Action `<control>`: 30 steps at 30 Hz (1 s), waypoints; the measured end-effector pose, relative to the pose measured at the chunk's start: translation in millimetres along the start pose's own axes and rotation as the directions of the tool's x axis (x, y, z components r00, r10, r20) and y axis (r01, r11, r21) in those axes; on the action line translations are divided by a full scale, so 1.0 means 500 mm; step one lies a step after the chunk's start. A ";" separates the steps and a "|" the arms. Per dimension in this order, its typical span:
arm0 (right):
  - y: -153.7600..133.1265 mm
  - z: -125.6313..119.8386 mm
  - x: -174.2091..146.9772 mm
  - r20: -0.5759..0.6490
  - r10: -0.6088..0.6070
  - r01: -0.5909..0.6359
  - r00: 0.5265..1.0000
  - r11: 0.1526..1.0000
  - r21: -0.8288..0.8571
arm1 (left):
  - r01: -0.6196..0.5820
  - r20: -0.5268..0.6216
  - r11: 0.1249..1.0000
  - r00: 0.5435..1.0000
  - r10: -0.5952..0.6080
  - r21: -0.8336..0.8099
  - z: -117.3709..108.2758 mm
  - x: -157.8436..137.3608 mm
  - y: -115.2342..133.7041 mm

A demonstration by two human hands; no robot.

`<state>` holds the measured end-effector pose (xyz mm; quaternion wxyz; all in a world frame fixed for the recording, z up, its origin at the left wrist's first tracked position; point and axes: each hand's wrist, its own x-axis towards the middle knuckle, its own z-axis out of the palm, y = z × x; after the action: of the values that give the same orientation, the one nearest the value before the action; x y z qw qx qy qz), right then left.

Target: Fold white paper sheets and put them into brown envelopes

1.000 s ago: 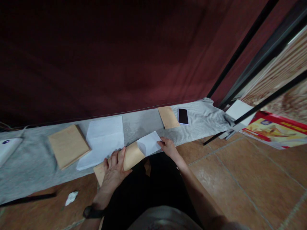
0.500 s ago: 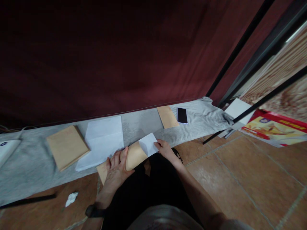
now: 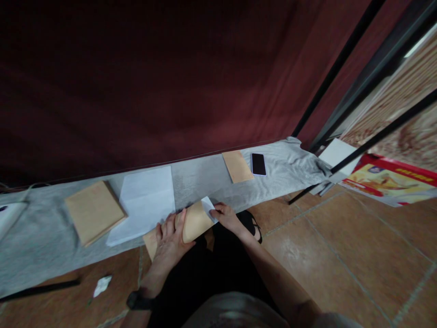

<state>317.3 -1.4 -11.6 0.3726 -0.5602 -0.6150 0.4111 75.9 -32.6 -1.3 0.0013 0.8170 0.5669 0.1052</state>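
On the grey cloth [image 3: 201, 177] lie a brown stack [image 3: 94, 209], a far envelope [image 3: 238, 166], a phone [image 3: 258, 164] and white sheets [image 3: 148, 196]. The left hand [image 3: 171, 241] spreads over the near envelope [image 3: 198, 222]; the right hand [image 3: 228, 216] pinches paper [image 3: 207, 207] at its right end.

A long, narrow envelope of plain tan paper [image 3: 197, 222] lies at about 7 o'clock from the middle of the view, slanting from 8 o'clock up to 2 o'clock, its lower side reaching past the 6 o'clock edge of the surface [image 3: 201, 175]. Its middle is covered. At its 2 o'clock end the mouth stands open, and a white sheet [image 3: 206, 205] sits partly inside, only a short, shaded strip showing.
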 end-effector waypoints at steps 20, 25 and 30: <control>0.011 0.026 0.000 0.095 0.045 -0.051 0.994 0.997 0.057 | -0.069 0.009 0.994 0.998 0.070 -0.086 -0.014 0.002 0.014; 0.024 0.030 0.004 0.160 0.040 -0.057 0.986 0.993 0.101 | -0.049 0.013 0.993 0.999 0.050 -0.110 -0.024 0.004 0.021; 0.024 0.032 0.001 0.012 0.050 -0.051 0.999 0.990 0.132 | -0.054 -0.001 0.992 0.999 0.054 -0.115 -0.030 0.007 0.020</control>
<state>306.9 -1.7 -29.0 0.3958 -0.5478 -0.5737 0.4628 83.6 -34.7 14.9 0.0461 0.8307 0.5377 0.1367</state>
